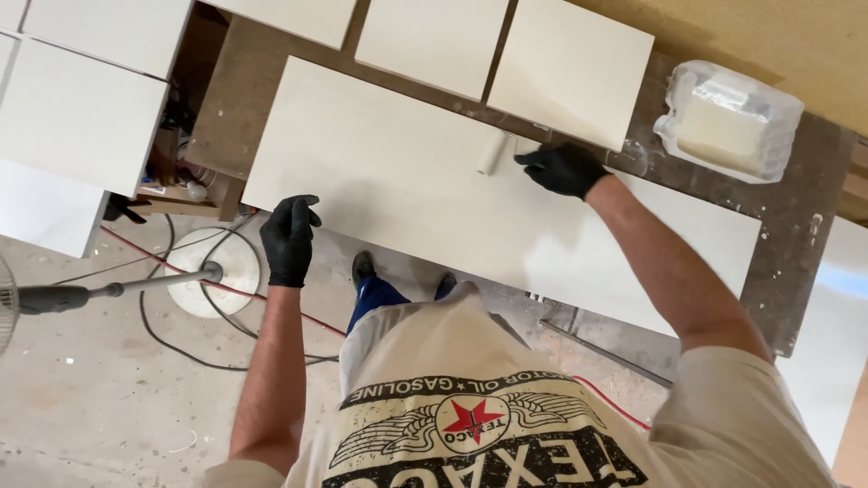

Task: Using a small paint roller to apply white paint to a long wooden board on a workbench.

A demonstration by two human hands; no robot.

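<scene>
A long cream-painted board (389, 172) lies across a brown workbench (796, 226). My right hand (562, 168), in a black glove, grips the handle of a small white paint roller (493, 154) whose sleeve rests on the board near its far edge. My left hand (289, 239), also in a black glove, hangs over the board's near edge with its fingers curled and nothing in it.
Three smaller cream panels (570, 68) lie beyond the board. A clear plastic tray of cream paint (729, 122) sits at the bench's far right. More white panels (77, 117) stand at the left. A fan stand (212, 271) and cables (181, 343) cross the concrete floor.
</scene>
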